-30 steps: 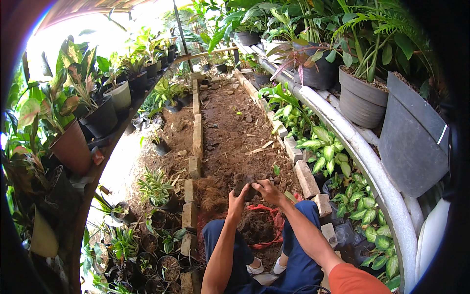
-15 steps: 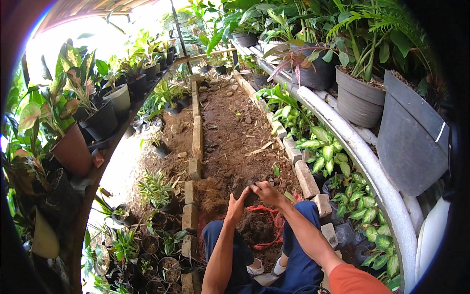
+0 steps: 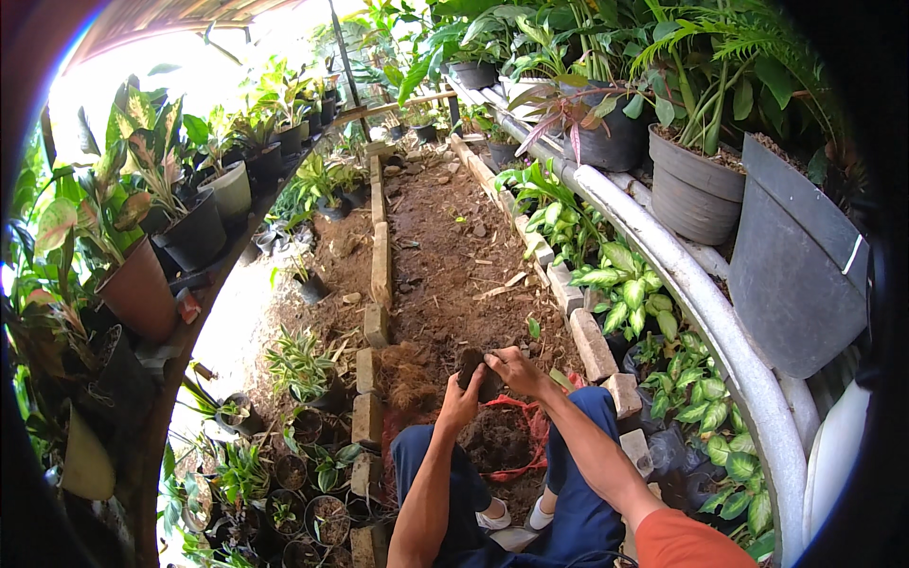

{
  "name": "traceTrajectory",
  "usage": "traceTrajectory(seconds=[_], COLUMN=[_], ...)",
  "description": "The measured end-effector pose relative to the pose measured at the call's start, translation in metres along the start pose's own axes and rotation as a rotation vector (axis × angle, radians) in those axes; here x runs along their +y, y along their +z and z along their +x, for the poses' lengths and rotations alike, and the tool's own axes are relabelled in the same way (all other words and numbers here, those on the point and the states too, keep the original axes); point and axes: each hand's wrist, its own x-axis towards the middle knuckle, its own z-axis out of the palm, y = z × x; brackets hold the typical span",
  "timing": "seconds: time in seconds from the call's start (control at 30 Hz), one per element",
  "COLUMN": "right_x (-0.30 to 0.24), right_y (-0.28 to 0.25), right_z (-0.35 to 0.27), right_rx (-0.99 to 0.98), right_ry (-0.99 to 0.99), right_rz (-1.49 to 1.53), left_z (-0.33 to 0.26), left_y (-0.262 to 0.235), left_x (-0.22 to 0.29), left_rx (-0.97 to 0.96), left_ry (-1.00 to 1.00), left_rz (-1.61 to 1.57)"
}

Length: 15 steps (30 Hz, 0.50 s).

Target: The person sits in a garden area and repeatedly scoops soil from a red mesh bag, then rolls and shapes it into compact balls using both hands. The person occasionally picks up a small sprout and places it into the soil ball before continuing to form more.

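Note:
Between my two hands, above my knees, is a small dark piece, black with a brown soil-like face (image 3: 469, 363); whether it is a small pot or a clod I cannot tell. My left hand (image 3: 459, 401) grips its left side from below, the thumb raised along it. The fingers of my right hand (image 3: 516, 370) are curled against its right side. Just under both hands, between my feet, lies an open red plastic bag (image 3: 538, 443) with dark soil (image 3: 494, 439) in it.
Rows of bricks (image 3: 367, 417) edge the dirt path (image 3: 436, 256). Brown fibre (image 3: 405, 377) lies left of my hands. Small potted plants (image 3: 328, 519) crowd the left side. On the right, a grey pipe rail (image 3: 701, 327) curves past leafy plants (image 3: 632, 289) and a large black pot (image 3: 795, 275).
The dark piece has tilted up, so its brown face now shows above my left hand. My left hand has turned slightly with it; my right hand stays nearly where it was.

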Motion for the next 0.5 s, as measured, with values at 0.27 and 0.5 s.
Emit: traceTrajectory(seconds=[0.27, 0.5], right_x=[0.012, 0.036], right_y=[-0.003, 0.012], right_z=[-0.006, -0.006], right_rx=[-0.152, -0.118], right_ry=[0.241, 0.267], right_rz=[0.075, 0.104], left_z=[0.004, 0.006], left_y=[-0.007, -0.003], left_x=[-0.001, 0.007], left_rx=[0.077, 0.162], left_ry=[0.059, 0.081], left_rz=[0.317, 0.347])
